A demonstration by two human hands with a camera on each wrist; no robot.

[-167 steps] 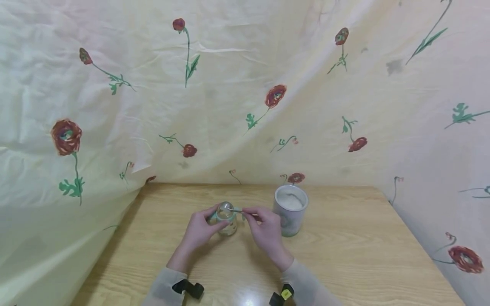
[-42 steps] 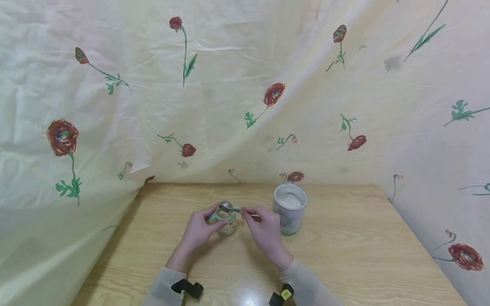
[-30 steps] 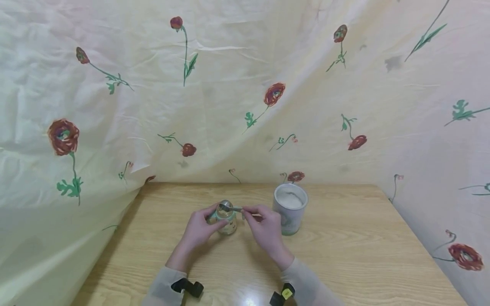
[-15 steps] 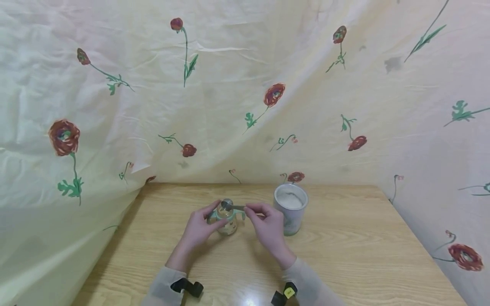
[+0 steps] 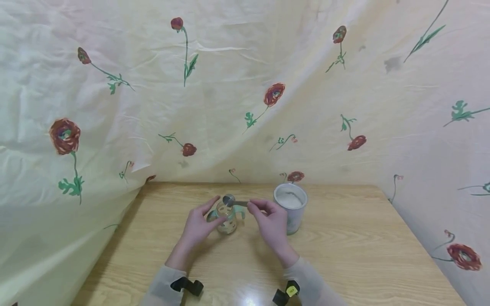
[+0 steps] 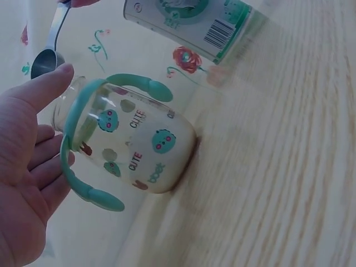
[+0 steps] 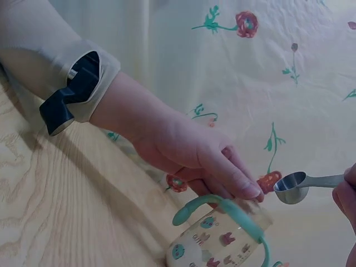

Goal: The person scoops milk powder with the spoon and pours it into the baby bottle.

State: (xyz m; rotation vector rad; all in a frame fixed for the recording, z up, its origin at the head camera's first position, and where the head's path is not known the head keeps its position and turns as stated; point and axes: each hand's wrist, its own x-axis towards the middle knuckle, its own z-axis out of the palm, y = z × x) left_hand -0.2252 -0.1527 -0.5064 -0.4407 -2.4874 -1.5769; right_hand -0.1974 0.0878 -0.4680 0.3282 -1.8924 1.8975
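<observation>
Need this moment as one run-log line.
left hand: at neck of bottle, fingers relaxed; right hand: pinches spoon; spoon: clear of bottle mouth; bottle: upright, uncapped; can: open

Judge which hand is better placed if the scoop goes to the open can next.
Right, most likely: the right hand holds the metal scoop and is nearer the can; the left hand is at the bottle.

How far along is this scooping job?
Done: pale contents sit in the bottle. In hand: the right hand holds the scoop, apparently empty, close to the bottle. Perhaps left: more scoops from the can of white powder, then capping the open bottle.
</observation>
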